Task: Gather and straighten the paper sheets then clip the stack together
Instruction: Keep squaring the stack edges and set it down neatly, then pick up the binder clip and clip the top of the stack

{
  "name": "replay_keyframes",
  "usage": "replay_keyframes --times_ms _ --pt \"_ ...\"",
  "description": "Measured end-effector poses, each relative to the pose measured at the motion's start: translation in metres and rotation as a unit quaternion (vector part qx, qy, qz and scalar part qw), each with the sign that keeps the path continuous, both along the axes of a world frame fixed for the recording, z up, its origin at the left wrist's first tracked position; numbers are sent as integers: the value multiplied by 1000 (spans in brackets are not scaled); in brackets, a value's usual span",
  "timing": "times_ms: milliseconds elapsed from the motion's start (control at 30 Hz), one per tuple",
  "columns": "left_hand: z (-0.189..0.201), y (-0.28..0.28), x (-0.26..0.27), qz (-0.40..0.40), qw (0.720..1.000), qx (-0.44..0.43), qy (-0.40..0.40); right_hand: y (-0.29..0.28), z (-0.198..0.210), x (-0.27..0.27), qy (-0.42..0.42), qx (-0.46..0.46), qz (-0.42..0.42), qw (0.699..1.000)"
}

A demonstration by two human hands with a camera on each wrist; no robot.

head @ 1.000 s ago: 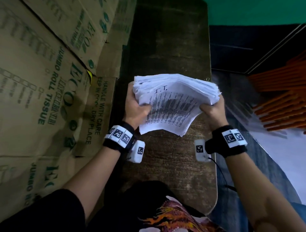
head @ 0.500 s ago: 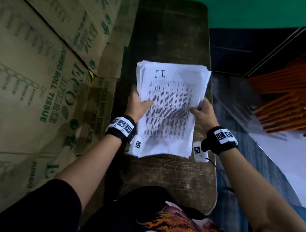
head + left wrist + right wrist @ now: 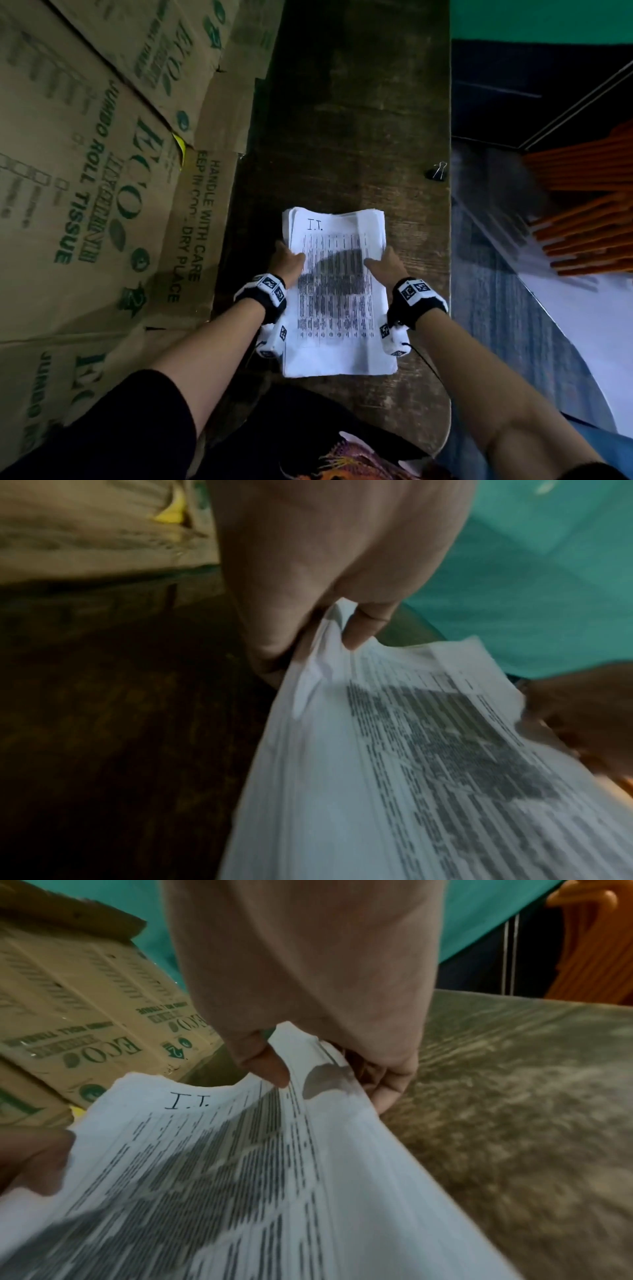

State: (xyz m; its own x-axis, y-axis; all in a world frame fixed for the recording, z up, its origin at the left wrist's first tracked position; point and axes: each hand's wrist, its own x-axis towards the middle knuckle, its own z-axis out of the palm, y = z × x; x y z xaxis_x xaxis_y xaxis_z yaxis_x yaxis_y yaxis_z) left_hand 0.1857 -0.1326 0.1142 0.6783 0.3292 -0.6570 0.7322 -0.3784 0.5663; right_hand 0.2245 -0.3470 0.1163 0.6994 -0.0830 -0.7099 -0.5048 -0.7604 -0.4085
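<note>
Head view shows, nearest the person, the paper stack (image 3: 337,298) lying lengthwise on the dark wooden bench (image 3: 346,102), pinched at its long edges by the left hand (image 3: 287,262) at 9 o'clock and the right hand (image 3: 383,263) at 3 o'clock, thumbs on the top sheet and fingers curled beneath, likely to square the edges, which look slightly fanned at the far end. Farther off at 1 o'clock, a black binder clip (image 3: 436,171) sits apart near the bench's right edge, untouched, while cardboard boxes (image 3: 85,171) line the left.
</note>
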Motion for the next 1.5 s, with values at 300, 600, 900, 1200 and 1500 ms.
replay_keyframes --times_ms 300,600,900,1200,1500 --pt "-2 6 45 18 996 72 -57 17 -3 47 -40 9 -42 998" --pt "-16 14 54 -144 979 129 -63 14 -11 61 -42 29 61 997" --pt "-11 23 69 -285 943 168 -24 18 1 81 -30 -59 184 981" --pt "0 18 81 -313 935 168 8 15 -2 90 -17 -57 233 971" --pt "3 31 92 -429 881 196 21 -67 38 189 -185 -242 94 948"
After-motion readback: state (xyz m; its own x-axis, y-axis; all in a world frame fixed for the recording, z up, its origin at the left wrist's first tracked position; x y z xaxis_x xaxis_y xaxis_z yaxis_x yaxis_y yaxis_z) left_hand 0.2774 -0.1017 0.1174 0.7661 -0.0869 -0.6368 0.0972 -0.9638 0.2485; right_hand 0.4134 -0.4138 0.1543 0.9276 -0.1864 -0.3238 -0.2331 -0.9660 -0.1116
